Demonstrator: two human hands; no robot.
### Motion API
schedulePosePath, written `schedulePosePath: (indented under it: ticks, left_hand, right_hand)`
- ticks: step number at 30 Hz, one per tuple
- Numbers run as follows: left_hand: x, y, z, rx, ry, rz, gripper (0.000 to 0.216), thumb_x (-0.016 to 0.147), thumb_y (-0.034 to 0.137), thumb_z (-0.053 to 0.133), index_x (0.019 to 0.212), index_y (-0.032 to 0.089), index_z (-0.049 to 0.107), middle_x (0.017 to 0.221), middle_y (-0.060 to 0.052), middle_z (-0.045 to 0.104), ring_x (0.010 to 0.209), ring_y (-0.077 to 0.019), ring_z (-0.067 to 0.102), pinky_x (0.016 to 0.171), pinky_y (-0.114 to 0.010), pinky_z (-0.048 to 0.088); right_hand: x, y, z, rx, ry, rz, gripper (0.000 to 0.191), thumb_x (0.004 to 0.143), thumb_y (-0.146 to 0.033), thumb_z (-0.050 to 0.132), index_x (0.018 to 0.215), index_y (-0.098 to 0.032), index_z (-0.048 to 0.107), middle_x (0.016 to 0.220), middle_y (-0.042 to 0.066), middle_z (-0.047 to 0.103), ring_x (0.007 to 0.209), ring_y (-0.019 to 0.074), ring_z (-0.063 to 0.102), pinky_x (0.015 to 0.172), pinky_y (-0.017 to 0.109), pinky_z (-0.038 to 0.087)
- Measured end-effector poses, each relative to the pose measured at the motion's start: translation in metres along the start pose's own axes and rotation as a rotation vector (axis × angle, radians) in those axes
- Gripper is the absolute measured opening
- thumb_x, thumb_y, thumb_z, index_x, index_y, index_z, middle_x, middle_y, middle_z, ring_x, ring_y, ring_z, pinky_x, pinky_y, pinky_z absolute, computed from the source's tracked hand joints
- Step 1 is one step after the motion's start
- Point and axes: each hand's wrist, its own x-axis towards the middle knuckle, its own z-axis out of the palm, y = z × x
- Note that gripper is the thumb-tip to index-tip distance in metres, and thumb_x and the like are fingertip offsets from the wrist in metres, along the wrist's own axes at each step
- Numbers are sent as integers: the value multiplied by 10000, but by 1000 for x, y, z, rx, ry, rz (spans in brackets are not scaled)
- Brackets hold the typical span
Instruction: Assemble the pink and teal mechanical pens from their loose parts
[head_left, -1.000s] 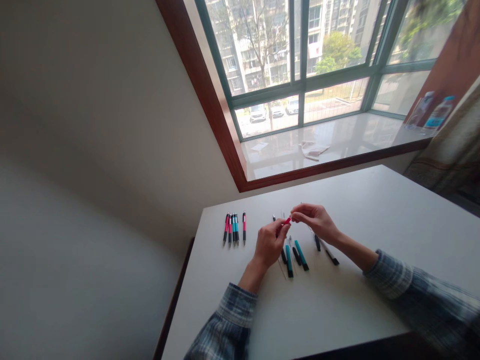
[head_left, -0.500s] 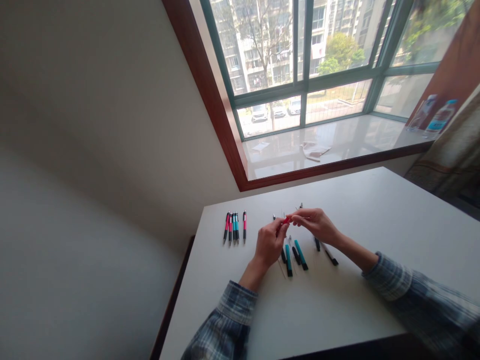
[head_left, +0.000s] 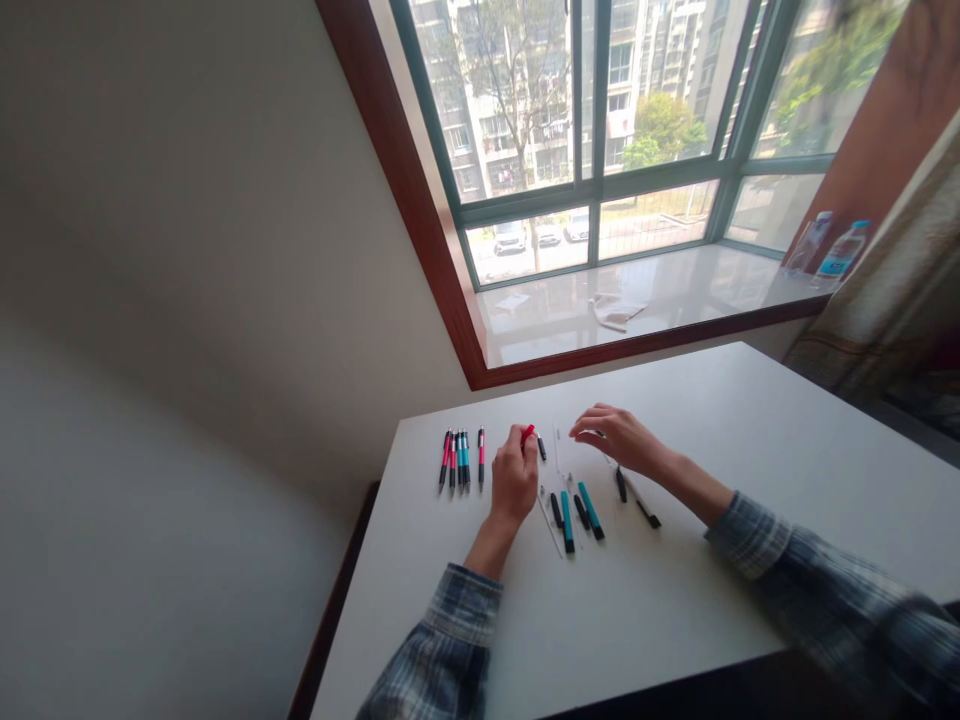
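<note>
My left hand [head_left: 514,479] is closed round a red pen part [head_left: 528,433], whose tip sticks out above the fingers. My right hand [head_left: 616,436] hovers low over the white table [head_left: 675,590], fingers curled loosely near small pen parts; whether it holds anything I cannot make out. A row of several assembled red and teal pens [head_left: 460,459] lies left of my left hand. Teal and black pen pieces [head_left: 576,510] lie between my hands. Two black pieces [head_left: 634,497] lie by my right wrist.
A glossy window sill [head_left: 637,300] behind the table carries a folded cloth [head_left: 616,311] and two bottles [head_left: 829,250] at the far right. A curtain [head_left: 892,300] hangs at the right. The wall runs along the left.
My hands have come apart. The left hand moved left with the red part toward the pen row. The right hand dropped toward the table. The view shifted slightly.
</note>
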Motion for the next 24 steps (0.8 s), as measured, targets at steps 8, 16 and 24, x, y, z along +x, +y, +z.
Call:
schedulePosePath:
  ticks: [8,16,24]
  left_hand:
    - [2,-5,-4,87,-28,7,224,1032,341,425,961,232,607,828,-5,695,731,-167,642,679,-254,437]
    - [0,2,-6,86,-39,2,218,1005,322,456,992,222,649,830,-7,705,736,-155,648,668,-245,439]
    - [-2,2,-4,127,-68,10,192,977,298,503,997,213,675,773,-1,676,703,-146,624,664,-237,431]
  right_hand:
    - [29,-1,21,-219,-122,108,123,974,-228,681,997,-225,802,993,64,790,939,225,690,789,311,543]
    - [25,9,34,-214,-83,176,252,960,-357,708,1134,-186,771,1029,110,771,987,261,663,851,359,545]
    - [23,10,40,-156,-96,156,144,949,-306,719,1029,-208,786,987,90,731,967,240,654,878,333,516]
